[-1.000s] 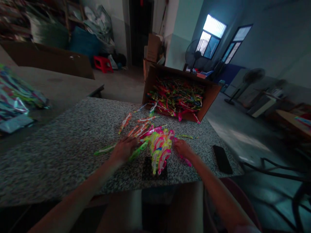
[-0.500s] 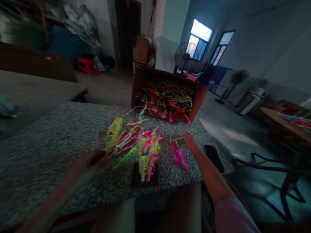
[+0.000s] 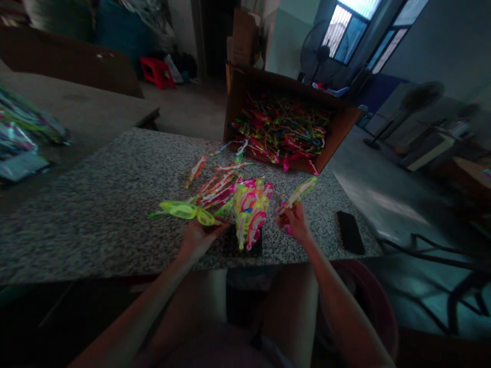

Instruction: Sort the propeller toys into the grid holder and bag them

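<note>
My right hand [image 3: 294, 223] pinched a lime plastic strip [image 3: 299, 192], its long axis slanting up and away toward the cardboard box [image 3: 339, 130] above the granite tabletop [image 3: 95, 204]; my left hand [image 3: 199, 240] met the lime plastic glasses [image 3: 180, 209], grip impossible to tell, just beside the tangled neon pile [image 3: 251, 212].

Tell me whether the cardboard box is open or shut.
Open: the cardboard box has no lid or flaps closed over it, and the tangle of bright plastic pieces inside shows from above.
</note>
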`<control>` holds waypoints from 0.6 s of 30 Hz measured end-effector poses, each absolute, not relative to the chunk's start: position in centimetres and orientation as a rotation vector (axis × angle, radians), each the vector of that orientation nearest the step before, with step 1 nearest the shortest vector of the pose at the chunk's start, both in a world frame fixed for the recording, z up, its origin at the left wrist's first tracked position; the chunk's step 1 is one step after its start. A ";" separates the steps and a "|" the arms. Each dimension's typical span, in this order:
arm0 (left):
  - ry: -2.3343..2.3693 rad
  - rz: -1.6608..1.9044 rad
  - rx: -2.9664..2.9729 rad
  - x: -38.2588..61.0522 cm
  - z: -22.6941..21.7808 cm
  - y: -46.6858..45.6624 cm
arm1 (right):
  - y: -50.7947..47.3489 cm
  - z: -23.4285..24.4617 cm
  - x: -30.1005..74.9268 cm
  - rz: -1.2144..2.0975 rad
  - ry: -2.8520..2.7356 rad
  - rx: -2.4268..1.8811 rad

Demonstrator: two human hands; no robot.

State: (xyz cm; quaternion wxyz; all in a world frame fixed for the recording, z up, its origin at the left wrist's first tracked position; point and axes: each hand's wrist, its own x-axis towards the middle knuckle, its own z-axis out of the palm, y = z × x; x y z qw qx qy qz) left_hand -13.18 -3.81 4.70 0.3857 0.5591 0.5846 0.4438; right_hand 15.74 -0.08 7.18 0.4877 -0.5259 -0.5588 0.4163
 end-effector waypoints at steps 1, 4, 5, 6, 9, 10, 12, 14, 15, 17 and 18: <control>1.481 1.153 1.465 -13.0 4.4 -3.5 | -0.7 6.6 14.4 1.122 -1.326 -1.184; 1.426 1.173 1.553 -12.5 3.8 -2.8 | -1.7 5.4 12.1 1.236 -1.324 -1.058; 1.412 1.160 1.586 -12.4 3.6 -2.7 | -1.8 5.3 11.8 1.230 -1.329 -1.054; 1.408 1.138 1.634 -12.3 3.5 -2.5 | -1.8 5.2 11.6 1.212 -1.334 -1.064; 1.426 1.034 1.814 -12.5 3.1 -2.0 | -1.5 5.2 11.4 1.146 -1.352 -1.105; 1.417 0.995 1.861 -12.6 3.1 -1.8 | -1.4 5.2 11.3 1.137 -1.357 -1.104; 1.374 0.950 1.915 -12.9 3.0 -1.4 | -1.4 4.9 11.1 1.152 -1.360 -1.082; 1.334 0.954 1.934 -13.3 3.2 -1.4 | -1.6 4.5 10.8 1.147 -1.382 -1.105; 1.318 0.966 1.941 -13.5 3.3 -1.5 | -1.7 4.2 10.7 1.117 -1.406 -1.145; 1.281 0.971 1.959 -13.8 3.7 -1.8 | -2.1 3.7 10.7 1.020 -1.459 -1.247; 1.260 0.960 1.969 -13.9 3.8 -2.0 | -2.2 3.6 10.8 0.977 -1.478 -1.283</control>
